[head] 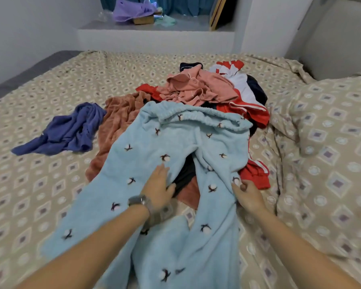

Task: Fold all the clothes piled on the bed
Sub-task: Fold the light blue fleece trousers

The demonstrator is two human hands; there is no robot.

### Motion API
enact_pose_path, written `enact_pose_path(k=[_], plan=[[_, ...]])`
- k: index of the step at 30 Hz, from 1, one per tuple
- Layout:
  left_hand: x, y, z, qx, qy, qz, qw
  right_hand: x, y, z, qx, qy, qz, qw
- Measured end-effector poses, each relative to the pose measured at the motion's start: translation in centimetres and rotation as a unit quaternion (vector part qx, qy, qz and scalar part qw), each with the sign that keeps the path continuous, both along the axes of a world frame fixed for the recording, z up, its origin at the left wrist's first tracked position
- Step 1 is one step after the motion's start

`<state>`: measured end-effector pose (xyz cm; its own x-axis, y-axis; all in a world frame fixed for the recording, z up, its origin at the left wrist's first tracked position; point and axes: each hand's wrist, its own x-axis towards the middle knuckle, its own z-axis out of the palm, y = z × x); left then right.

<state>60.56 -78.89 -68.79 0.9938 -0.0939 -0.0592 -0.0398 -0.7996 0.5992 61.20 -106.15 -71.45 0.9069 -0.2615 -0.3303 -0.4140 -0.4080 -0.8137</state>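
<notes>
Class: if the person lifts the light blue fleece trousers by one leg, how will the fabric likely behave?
The light blue trousers would probably flop and drape, since they already sag in soft folds. Their fluffy pile suggests a non-slip hold for the right hand. They may drag garments beneath.

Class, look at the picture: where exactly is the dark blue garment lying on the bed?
In the head view the dark blue garment lies crumpled on the bed's left side, just left of the brown fleece, apart from both hands.

light blue fleece pants (165, 147) spread legs-toward-camera over clothes pile (204, 90) on patterned bed (50, 84); left hand (157, 187) flat on left leg, right hand (247, 195) pinches right leg edge; blue garment (69, 130) lies apart at left
</notes>
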Motion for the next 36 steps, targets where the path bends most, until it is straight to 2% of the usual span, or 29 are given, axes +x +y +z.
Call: enact_pose_path(k=[2,4,5,7,8,9,10,11,13,15,16,19,20,21,22,25,27,32,34,36], plan=[[-5.8,-1.2,-0.6,-0.056,0.017,-0.018,0.998,-3.3,0.5,-0.7,0.074,0.063,-0.038,0.995],[-11.0,-2.1,-1.3,-0.071,0.086,-0.079,0.991,-6.8,0.6,-1.7,0.128,0.131,-0.014,0.983],[-13.2,-2.4,-1.8,-0.043,0.125,-0.115,0.985,-8.8,1.0,-1.5,0.155,0.171,-0.003,0.973],[-17.0,-2.9,-2.9,0.069,0.188,-0.158,0.967,-12.5,1.9,-0.9,0.181,0.214,0.018,0.960],[-18.5,-3.2,-3.3,0.103,0.202,-0.154,0.962,-14.1,2.5,-0.4,0.186,0.218,0.030,0.958],[-19.7,-3.5,-3.6,0.101,0.205,-0.137,0.964,-15.4,3.1,0.0,0.190,0.221,0.039,0.956],[-20.7,-3.8,-3.2,0.065,0.204,-0.103,0.971,-16.6,3.8,0.4,0.197,0.207,0.049,0.957],[-21.5,-4.1,-2.6,-0.008,0.196,-0.053,0.979,-17.5,4.5,0.7,0.213,0.183,0.052,0.959],[-22.6,-4.1,-0.8,-0.179,0.185,0.047,0.965,-19.0,5.6,2.2,0.256,0.127,0.022,0.958],[-23.3,-3.4,1.4,-0.326,0.202,0.114,0.916,-20.0,5.8,3.8,0.332,0.079,0.001,0.940],[-23.7,-3.0,2.5,-0.397,0.221,0.131,0.881,-20.5,5.9,4.7,0.372,0.069,0.005,0.926],[-25.1,-1.6,5.5,-0.599,0.291,0.149,0.731,-22.0,6.0,7.2,0.441,0.027,0.037,0.896],[-25.8,-1.2,6.5,-0.623,0.306,0.130,0.707,-22.6,5.9,7.9,0.448,0.009,0.048,0.893],[-26.4,-1.0,7.2,-0.623,0.311,0.114,0.709,-23.3,5.9,8.5,0.450,-0.004,0.057,0.891],[-27.0,-0.8,7.4,-0.607,0.300,0.101,0.729,-24.1,5.9,9.0,0.444,-0.011,0.062,0.894],[-28.8,-0.5,6.3,-0.503,0.245,0.089,0.824,-27.2,6.1,8.6,0.356,-0.019,0.021,0.934],[-30.3,-0.7,4.9,-0.452,0.227,0.083,0.859,-29.3,6.0,6.8,0.316,-0.012,-0.015,0.949],[-32.9,-0.9,0.7,-0.376,0.218,0.094,0.896,-32.6,6.1,1.8,0.303,0.061,-0.004,0.951],[-33.1,-0.7,-0.7,-0.329,0.246,0.092,0.907,-32.9,5.7,0.3,0.260,0.075,0.003,0.963],[-33.1,-0.4,-1.5,-0.297,0.297,0.080,0.904,-33.0,5.4,-0.5,0.225,0.096,0.030,0.969]])
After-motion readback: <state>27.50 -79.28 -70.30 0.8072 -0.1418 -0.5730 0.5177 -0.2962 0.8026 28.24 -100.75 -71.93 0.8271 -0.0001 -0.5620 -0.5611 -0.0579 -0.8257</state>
